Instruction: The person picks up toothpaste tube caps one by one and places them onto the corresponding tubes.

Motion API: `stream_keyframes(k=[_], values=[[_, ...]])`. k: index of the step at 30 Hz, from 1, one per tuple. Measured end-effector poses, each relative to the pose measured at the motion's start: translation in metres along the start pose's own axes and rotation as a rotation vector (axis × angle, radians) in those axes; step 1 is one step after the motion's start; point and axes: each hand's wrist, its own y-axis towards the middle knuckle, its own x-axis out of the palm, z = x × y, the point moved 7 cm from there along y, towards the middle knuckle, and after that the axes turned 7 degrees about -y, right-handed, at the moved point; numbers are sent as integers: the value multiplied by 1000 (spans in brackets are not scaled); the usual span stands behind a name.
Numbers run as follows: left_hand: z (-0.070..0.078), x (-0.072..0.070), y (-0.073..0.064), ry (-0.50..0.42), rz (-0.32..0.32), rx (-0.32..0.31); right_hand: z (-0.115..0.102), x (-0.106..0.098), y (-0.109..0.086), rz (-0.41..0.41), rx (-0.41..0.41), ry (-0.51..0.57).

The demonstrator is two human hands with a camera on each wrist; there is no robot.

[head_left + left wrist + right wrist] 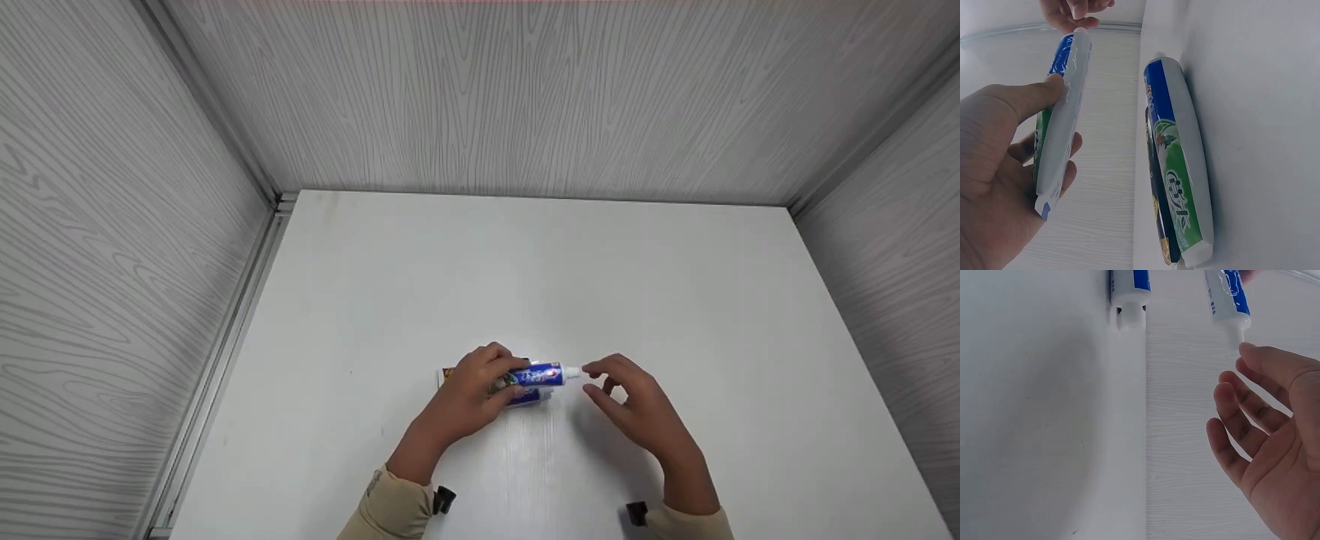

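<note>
My left hand (471, 390) holds a toothpaste tube (541, 374) raised above the table, its capped end pointing right. Thumb and fingers wrap the tube's (1067, 124) green, blue and white body in the left wrist view. Just off the white cap (1234, 338) is my right hand (1275, 422), thumb and fingers apart and loosely bent, holding nothing. Below the held tube, a second blue, green and white toothpaste tube (1176, 163) lies on the table. Against its side lies a dark tube or pack with gold markings (1158, 197), partly hidden.
The white table (525, 277) is enclosed by grey wood-grain panels at the back (480, 97), left (112, 262) and right (892, 247). A metal rail (217, 375) runs along the left edge. Shadows of the hands fall on the tabletop.
</note>
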Motion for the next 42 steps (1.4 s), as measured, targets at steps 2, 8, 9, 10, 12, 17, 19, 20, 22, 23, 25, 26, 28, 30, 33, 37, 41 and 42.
stream_keyframes(k=[2,8,9,10,12,17,19,20,22,23,25,26,28,30,33,37,41,42], values=[[-4,-2,1,-6,7,-5,1,0,0,-1,21,-8],[-20,-7,4,-21,10,-49,4,0,-1,-13,60,-24],[-23,-7,5,-28,10,-59,4,0,-1,-12,57,-24],[-26,-8,5,-33,10,-67,4,0,-1,-10,53,-25],[-31,-9,6,-41,11,-83,3,-1,0,-7,49,-23],[-45,-16,4,-20,29,-106,1,-1,1,0,38,-24],[-50,-18,4,-17,33,-110,1,0,1,-1,31,-23],[-53,-19,4,-21,33,-114,0,1,1,-3,31,-22],[-60,-21,5,-37,35,-123,1,2,1,-7,30,-20],[-63,-21,5,-48,35,-133,1,3,1,-9,31,-19],[-71,-23,6,-67,36,-151,1,4,1,-11,32,-19],[-74,-23,6,-76,34,-162,1,4,1,-13,30,-19],[-81,-23,7,-82,27,-176,0,5,1,-13,27,-16],[-87,-24,7,-91,17,-181,-1,5,2,-13,21,-9],[-95,-25,8,-94,-3,-189,-3,6,2,-13,7,4],[-102,-25,10,-113,-27,-199,-2,7,2,-16,-1,8],[-108,-23,11,-93,-38,-202,-1,7,0,-26,15,6],[-108,-23,11,-82,-37,-203,-1,7,0,-30,19,6]])
